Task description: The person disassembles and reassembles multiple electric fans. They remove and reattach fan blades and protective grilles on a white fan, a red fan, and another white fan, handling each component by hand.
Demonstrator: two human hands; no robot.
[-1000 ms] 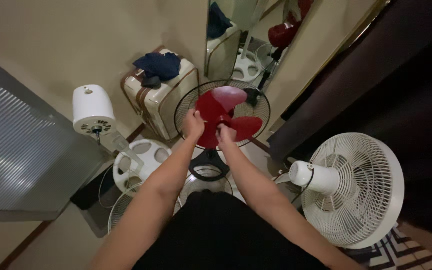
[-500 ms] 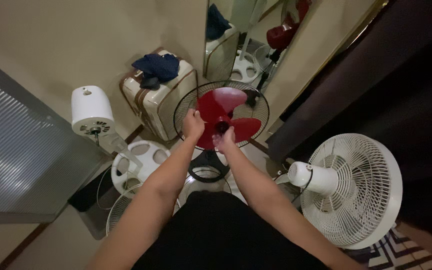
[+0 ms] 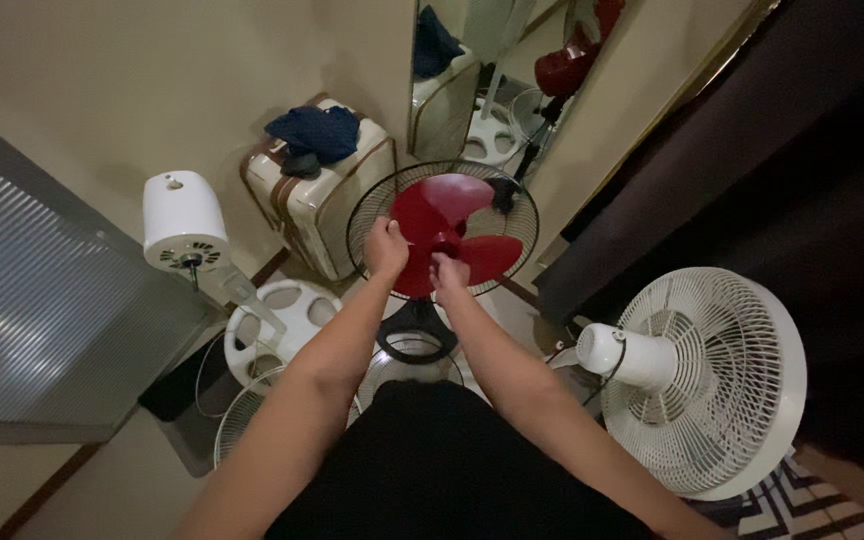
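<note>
A fan with red blades (image 3: 447, 215) stands in front of me inside a black wire rear guard (image 3: 522, 215), with no front cover on it. My left hand (image 3: 386, 250) grips the edge of one red blade at the left. My right hand (image 3: 449, 272) is closed at the hub in the middle of the blades, fingers pinched on the small centre piece. Under the hands the fan's black round base (image 3: 414, 338) sits on the floor.
A white fan (image 3: 707, 385) lies on its side at the right. A white fan motor head (image 3: 184, 225) on a stand and a white base (image 3: 282, 315) are at the left. A cream suitcase (image 3: 327, 205) with a dark blue cloth stands behind. A mirror (image 3: 482, 80) leans on the wall.
Both hands have stayed on the red fan; the right hand shifted slightly at the hub. The view moved a little.
</note>
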